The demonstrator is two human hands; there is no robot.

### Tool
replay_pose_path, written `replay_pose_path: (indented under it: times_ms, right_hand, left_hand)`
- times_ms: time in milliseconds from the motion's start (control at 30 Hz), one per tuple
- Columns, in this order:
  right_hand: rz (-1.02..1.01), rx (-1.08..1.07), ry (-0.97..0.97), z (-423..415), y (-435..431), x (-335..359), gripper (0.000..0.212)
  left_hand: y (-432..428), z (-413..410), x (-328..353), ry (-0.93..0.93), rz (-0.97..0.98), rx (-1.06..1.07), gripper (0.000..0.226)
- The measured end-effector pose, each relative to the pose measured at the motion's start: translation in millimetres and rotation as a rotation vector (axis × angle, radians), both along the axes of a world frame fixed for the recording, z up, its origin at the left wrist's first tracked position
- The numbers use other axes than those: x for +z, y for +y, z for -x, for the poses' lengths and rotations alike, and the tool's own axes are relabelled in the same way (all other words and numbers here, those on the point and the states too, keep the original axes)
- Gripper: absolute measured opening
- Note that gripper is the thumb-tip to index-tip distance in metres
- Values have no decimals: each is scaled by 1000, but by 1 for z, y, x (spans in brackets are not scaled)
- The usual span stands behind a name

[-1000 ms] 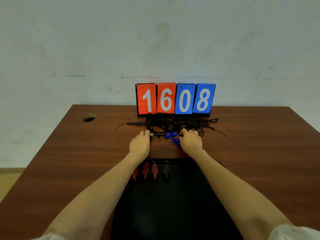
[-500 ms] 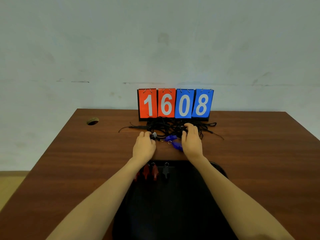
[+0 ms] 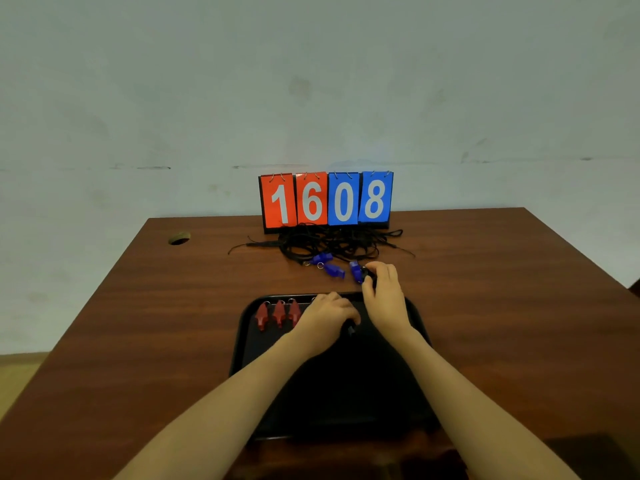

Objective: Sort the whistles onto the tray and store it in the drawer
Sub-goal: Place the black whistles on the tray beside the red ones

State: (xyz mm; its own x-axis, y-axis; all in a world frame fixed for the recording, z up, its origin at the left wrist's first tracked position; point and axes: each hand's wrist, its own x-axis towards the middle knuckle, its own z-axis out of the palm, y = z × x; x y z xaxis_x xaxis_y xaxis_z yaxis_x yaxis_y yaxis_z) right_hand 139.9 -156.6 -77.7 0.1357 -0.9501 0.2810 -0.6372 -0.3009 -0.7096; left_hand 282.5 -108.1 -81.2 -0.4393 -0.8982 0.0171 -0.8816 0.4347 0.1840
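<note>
Sorting at the tray (image 3: 249, 344)
Right hand (image 3: 386, 301) pinches a black whistle (image 3: 366, 271) near tangled lanyards (image 3: 339, 242); left hand (image 3: 325, 323) curled, hold unclear.

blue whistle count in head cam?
3, all on the table beyond the tray: far blue whistle at the black cords, middle blue whistle just nearer, right blue whistle beside the right hand. Others may hide under the cords.

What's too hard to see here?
Head view: the left hand covers whatever lies under it on the tray.
Head view: fingers of the right hand mostly hide the small dark thing they pinch.
The drawer is offscreen.
The black cords are too tangled to count.
</note>
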Motion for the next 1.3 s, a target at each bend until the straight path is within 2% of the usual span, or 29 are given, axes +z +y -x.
replay_pose_path:
  times_ms: [200,267,367,500,667,1033,1300]
  right_hand:
    - [-114,-7,25,12,16,-9,26]
    - [-129,-15,24,13,20,-14,24]
    - [-132,-25,5,13,25,-22,23]
    - [-144,-42,2,15,29,-31,26]
    - [-158,-54,-6,16,30,-35,26]
    - [-103,-7,30,13,29,-45,19]
    - [-186,-2,14,4,23,-45,34]
  left_hand:
    - [24,0,-22,131,-106,74,47]
    - [29,0,-21,172,-69,110,51]
    - [39,-1,-24,223,89,211,47]
    - [46,-1,-33,183,233,299,37]
    - [47,9,-41,88,160,297,47]
    - [27,11,-38,-67,160,368,42]
    - [9,5,-32,-65,132,441,36]
